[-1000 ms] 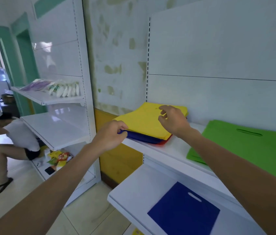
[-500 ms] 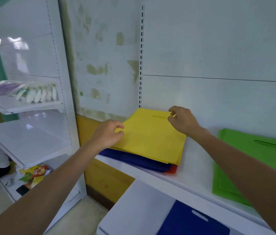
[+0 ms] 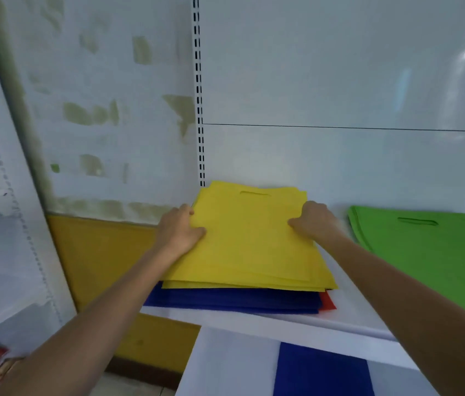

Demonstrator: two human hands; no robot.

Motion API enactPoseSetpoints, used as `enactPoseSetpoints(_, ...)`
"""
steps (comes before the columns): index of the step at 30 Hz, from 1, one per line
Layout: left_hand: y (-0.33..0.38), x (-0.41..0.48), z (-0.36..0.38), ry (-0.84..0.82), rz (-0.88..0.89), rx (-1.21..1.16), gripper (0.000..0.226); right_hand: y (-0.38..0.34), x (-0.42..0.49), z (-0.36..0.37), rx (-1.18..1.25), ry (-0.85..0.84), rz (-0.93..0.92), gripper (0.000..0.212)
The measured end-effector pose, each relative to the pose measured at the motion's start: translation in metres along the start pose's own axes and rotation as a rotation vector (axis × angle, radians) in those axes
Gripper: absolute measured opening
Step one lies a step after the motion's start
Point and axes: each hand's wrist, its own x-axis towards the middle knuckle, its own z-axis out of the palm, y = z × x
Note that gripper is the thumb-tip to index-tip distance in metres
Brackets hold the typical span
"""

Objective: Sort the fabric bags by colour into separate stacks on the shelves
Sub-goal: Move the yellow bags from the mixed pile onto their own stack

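**A:** Where are the yellow bags (image 3: pixel 254 247) just now?

**B:** On the upper shelf (image 3: pixel 254 320), lying flat on top of the mixed pile, handle slot toward the back panel. I have them from both sides.

**A:** How do your hands sit on them?

**B:** My left hand (image 3: pixel 181 230) is at the left edge of the yellow bags. The thumb lies on top and the fingers (image 3: pixel 187 210) are curled at the rim. My right hand (image 3: pixel 315 221) is at the right edge with the thumb on the top sheet and the fingers bent over the side. Both are pinching the yellow stack. How many layers I have caught, I cannot tell.

**A:** What lies under the yellow bags?

**B:** The blue bags (image 3: pixel 225 302), sticking out at the front and front-left. A corner of a red bag (image 3: pixel 329 302) peeks out below the front-right corner.

**A:** And beside them?

**B:** The green bags (image 3: pixel 425 247) are to the right of the yellow bags on the same shelf, apart from them. On the lower shelf (image 3: pixel 234 364), below and in front of the yellow bags, lies a single blue bag (image 3: pixel 322 372).
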Motion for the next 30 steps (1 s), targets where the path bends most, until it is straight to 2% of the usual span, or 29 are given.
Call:
enactPoseSetpoints(3,-0.004,-0.001,0.007,0.098,0.059,-0.099,0.045,-0.009,-0.011,0.018,0.011,0.173,0.055,0.034)
enactPoseSetpoints(7,-0.009,-0.003,0.008,0.094,-0.002,-0.156,0.045,-0.010,-0.015,0.032,-0.068,0.313,0.043,0.027)
enactPoseSetpoints(13,-0.008,-0.005,0.005,0.045,-0.061,-0.172,0.049,-0.010,-0.015,0.033,-0.009,0.358,0.047,0.009)
enactPoseSetpoints(20,-0.008,-0.011,0.002,0.147,0.031,-0.190,0.018,-0.007,-0.013,0.036,-0.056,0.507,-0.009,0.017)
enactPoseSetpoints(22,-0.008,-0.013,0.001,0.166,0.045,-0.175,0.010,-0.007,-0.013,0.036,-0.010,0.478,0.012,0.014)
enactPoseSetpoints(24,-0.007,-0.014,-0.001,0.170,0.042,-0.137,0.016,-0.006,-0.012,0.037,-0.001,0.451,0.020,0.013)
enactPoseSetpoints(28,-0.001,-0.016,-0.001,0.234,0.181,0.157,0.025,-0.010,-0.012,0.035,-0.015,0.456,-0.016,0.010)
enactPoseSetpoints(30,-0.001,-0.016,-0.004,0.223,0.242,0.228,0.026,-0.012,-0.015,0.032,0.052,0.494,-0.046,0.012)
